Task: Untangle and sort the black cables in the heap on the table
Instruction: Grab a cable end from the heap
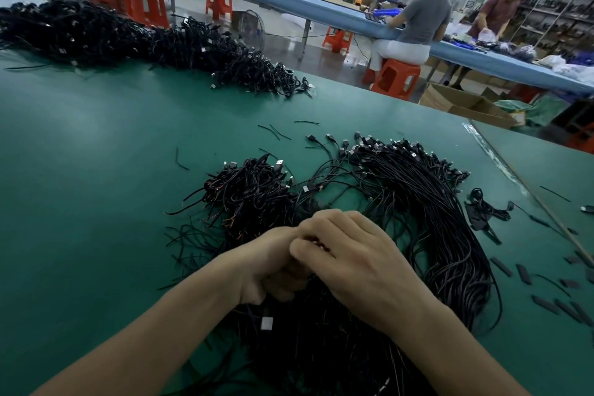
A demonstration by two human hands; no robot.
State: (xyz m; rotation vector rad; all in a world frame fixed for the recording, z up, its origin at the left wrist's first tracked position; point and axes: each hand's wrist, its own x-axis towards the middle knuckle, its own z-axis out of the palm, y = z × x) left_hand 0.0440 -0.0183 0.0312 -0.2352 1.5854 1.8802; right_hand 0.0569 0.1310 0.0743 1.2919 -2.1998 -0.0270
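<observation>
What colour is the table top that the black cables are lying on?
Dark green; the table shows best in the head view.

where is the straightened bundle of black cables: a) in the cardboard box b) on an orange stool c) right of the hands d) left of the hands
c: the straightened bundle lies to the right of the right hand, while the tangled clump sits on the side of the left hand.

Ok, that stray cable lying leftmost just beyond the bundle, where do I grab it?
I'd pinch the stray cable just behind its plug, from above on the far side. That end lies free on the mat, while its tail runs back into the bundle.
</observation>
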